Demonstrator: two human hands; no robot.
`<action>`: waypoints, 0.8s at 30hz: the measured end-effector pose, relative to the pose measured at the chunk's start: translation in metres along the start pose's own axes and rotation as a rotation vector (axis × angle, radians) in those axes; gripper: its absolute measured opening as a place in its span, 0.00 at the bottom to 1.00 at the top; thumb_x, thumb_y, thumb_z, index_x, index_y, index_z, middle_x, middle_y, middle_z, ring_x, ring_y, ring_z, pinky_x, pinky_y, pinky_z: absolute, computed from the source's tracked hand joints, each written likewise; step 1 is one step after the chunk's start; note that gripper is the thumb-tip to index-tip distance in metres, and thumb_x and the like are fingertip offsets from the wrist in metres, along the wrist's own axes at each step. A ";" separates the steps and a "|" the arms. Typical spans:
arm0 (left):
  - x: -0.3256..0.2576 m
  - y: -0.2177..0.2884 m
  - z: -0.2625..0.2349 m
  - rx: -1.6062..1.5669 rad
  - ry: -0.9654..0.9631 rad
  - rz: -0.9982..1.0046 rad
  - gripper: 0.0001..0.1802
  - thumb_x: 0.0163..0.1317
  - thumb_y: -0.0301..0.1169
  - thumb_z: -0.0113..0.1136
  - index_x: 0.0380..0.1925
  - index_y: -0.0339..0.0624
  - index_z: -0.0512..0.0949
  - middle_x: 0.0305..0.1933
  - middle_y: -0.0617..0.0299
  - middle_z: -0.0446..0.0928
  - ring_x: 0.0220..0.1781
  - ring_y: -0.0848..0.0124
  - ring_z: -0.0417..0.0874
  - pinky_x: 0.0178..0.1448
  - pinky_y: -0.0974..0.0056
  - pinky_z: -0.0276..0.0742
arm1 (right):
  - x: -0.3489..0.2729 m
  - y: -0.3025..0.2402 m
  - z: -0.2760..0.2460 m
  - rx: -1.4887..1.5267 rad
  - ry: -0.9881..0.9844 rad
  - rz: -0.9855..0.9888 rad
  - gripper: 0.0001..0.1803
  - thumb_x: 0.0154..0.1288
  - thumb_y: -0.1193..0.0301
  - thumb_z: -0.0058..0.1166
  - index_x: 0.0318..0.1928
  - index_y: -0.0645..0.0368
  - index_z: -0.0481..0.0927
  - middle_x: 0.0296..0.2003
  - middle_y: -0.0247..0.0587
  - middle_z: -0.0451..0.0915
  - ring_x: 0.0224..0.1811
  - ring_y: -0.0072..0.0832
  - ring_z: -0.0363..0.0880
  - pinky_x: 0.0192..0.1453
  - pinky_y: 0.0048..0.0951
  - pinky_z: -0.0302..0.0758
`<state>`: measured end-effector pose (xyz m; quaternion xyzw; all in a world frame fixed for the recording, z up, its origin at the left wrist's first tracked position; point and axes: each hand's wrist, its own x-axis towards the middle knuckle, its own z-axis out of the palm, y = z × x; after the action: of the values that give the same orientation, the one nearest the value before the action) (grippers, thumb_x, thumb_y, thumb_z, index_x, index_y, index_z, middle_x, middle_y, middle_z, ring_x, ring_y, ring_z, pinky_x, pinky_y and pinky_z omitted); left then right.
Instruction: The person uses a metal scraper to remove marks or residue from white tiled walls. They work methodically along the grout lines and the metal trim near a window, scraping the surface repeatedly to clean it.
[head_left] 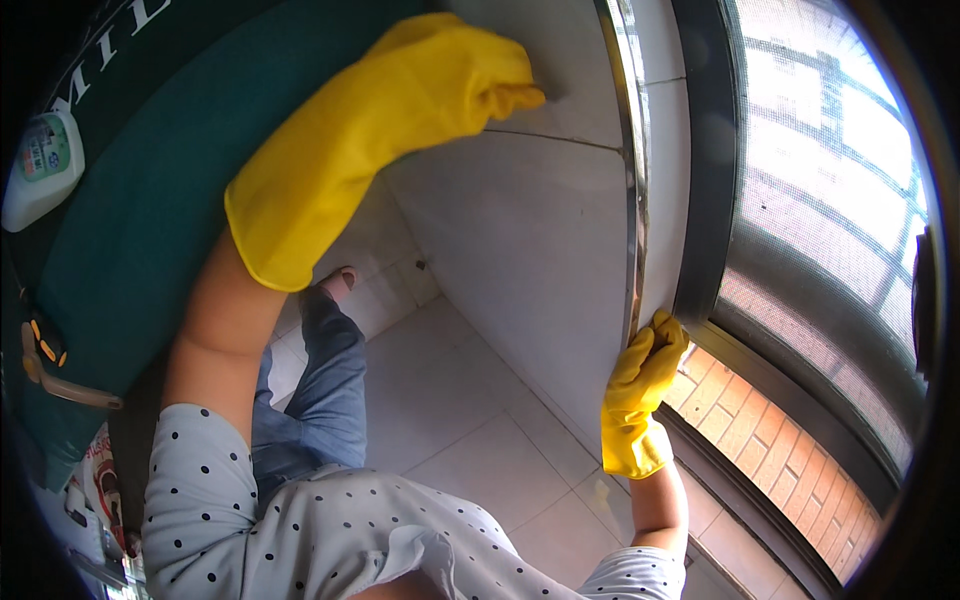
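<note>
My left hand (pixel 465 75) wears a long yellow rubber glove and reaches up to the pale wall tiles (pixel 530 200). Its fingers are curled in against the tile, and whatever they may hold is hidden. Lower on the right, my right hand (pixel 643 375), in a matching glove, grips the window ledge (pixel 660 230) at its shiny metal edge trim (pixel 632 150). The thumb lies on one side and the fingers bend over the other.
A dark green round surface (pixel 170 190) fills the left side, bearing a white bottle (pixel 45 170) and an orange-and-black handled tool (pixel 48 345). At right is a dark-framed window (pixel 705 160) with mesh screen, brickwork (pixel 760 430) beyond. Below are floor tiles (pixel 450 380).
</note>
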<state>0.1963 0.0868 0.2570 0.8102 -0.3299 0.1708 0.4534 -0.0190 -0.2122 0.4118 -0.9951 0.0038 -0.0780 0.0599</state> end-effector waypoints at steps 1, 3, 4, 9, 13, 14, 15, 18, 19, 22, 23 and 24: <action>0.003 -0.002 -0.005 -0.011 -0.027 -0.035 0.10 0.71 0.38 0.58 0.45 0.48 0.83 0.41 0.62 0.87 0.43 0.62 0.87 0.49 0.64 0.83 | 0.000 -0.002 0.001 0.018 -0.001 0.017 0.14 0.76 0.71 0.46 0.55 0.68 0.69 0.41 0.39 0.66 0.34 0.23 0.66 0.44 0.23 0.67; 0.008 -0.002 -0.007 -0.020 -0.044 -0.024 0.10 0.71 0.38 0.58 0.45 0.48 0.83 0.41 0.62 0.87 0.43 0.61 0.87 0.49 0.64 0.83 | 0.000 -0.001 0.001 0.016 0.002 0.013 0.15 0.76 0.71 0.46 0.55 0.68 0.69 0.42 0.39 0.66 0.34 0.22 0.66 0.44 0.23 0.67; 0.008 -0.001 -0.006 -0.015 -0.045 -0.009 0.10 0.71 0.38 0.59 0.45 0.48 0.83 0.41 0.62 0.87 0.43 0.61 0.87 0.49 0.64 0.83 | 0.001 0.000 0.002 0.002 0.001 -0.003 0.15 0.76 0.71 0.46 0.55 0.68 0.69 0.42 0.39 0.65 0.34 0.22 0.66 0.44 0.23 0.67; 0.013 0.000 0.001 -0.021 -0.059 0.042 0.10 0.71 0.38 0.59 0.45 0.48 0.83 0.41 0.62 0.86 0.43 0.61 0.87 0.49 0.63 0.82 | 0.002 0.002 0.000 0.018 -0.012 -0.005 0.14 0.76 0.71 0.46 0.55 0.68 0.69 0.41 0.38 0.65 0.34 0.22 0.66 0.43 0.23 0.67; 0.017 0.000 0.000 -0.029 -0.067 0.054 0.10 0.71 0.38 0.59 0.45 0.48 0.83 0.41 0.62 0.86 0.43 0.61 0.87 0.49 0.63 0.82 | 0.003 0.002 -0.002 0.025 -0.031 0.002 0.13 0.76 0.71 0.46 0.54 0.67 0.69 0.41 0.37 0.65 0.33 0.21 0.65 0.43 0.22 0.67; 0.016 0.002 0.003 -0.031 -0.068 0.066 0.10 0.71 0.38 0.59 0.45 0.48 0.83 0.41 0.62 0.86 0.42 0.61 0.87 0.49 0.63 0.82 | 0.002 0.002 -0.001 0.039 -0.029 0.012 0.13 0.77 0.71 0.46 0.55 0.67 0.69 0.41 0.37 0.65 0.33 0.21 0.65 0.43 0.22 0.67; 0.017 0.003 0.004 -0.033 -0.070 0.069 0.10 0.71 0.38 0.59 0.44 0.48 0.83 0.41 0.62 0.86 0.42 0.61 0.87 0.49 0.63 0.82 | 0.001 0.002 -0.001 0.053 -0.027 0.022 0.13 0.77 0.71 0.46 0.55 0.67 0.69 0.42 0.37 0.65 0.33 0.21 0.65 0.43 0.22 0.67; 0.020 0.002 0.005 -0.036 -0.076 0.076 0.10 0.71 0.38 0.59 0.44 0.48 0.83 0.41 0.62 0.86 0.42 0.61 0.87 0.49 0.63 0.82 | 0.001 0.006 0.000 0.015 -0.016 -0.010 0.13 0.77 0.71 0.45 0.55 0.67 0.68 0.42 0.37 0.65 0.34 0.21 0.66 0.43 0.22 0.68; 0.022 0.002 0.004 -0.039 -0.077 0.071 0.10 0.71 0.38 0.59 0.44 0.48 0.83 0.41 0.62 0.86 0.42 0.61 0.87 0.49 0.63 0.82 | 0.002 0.006 0.000 0.009 -0.018 -0.009 0.13 0.77 0.72 0.45 0.55 0.67 0.68 0.42 0.37 0.65 0.34 0.21 0.66 0.44 0.22 0.68; 0.019 0.005 0.010 -0.030 -0.073 0.090 0.10 0.71 0.38 0.59 0.44 0.49 0.83 0.41 0.62 0.86 0.42 0.60 0.86 0.49 0.63 0.82 | 0.003 0.006 0.000 -0.004 -0.019 -0.016 0.13 0.77 0.72 0.45 0.56 0.66 0.68 0.43 0.38 0.65 0.35 0.22 0.67 0.44 0.22 0.68; 0.019 0.006 0.011 -0.034 -0.075 0.092 0.10 0.71 0.38 0.59 0.44 0.49 0.83 0.41 0.62 0.86 0.42 0.60 0.86 0.49 0.62 0.82 | 0.003 0.008 0.001 -0.005 -0.015 -0.025 0.14 0.77 0.71 0.46 0.56 0.66 0.68 0.43 0.38 0.65 0.35 0.23 0.68 0.45 0.22 0.68; 0.018 0.007 0.013 -0.038 -0.078 0.092 0.09 0.70 0.38 0.59 0.44 0.49 0.83 0.41 0.62 0.86 0.42 0.60 0.86 0.49 0.62 0.82 | 0.002 0.010 0.000 -0.006 -0.012 -0.034 0.14 0.77 0.71 0.46 0.56 0.66 0.68 0.43 0.38 0.66 0.35 0.23 0.68 0.45 0.22 0.69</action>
<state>0.2038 0.0662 0.2647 0.7917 -0.3872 0.1534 0.4470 -0.0169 -0.2219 0.4108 -0.9957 -0.0133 -0.0732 0.0554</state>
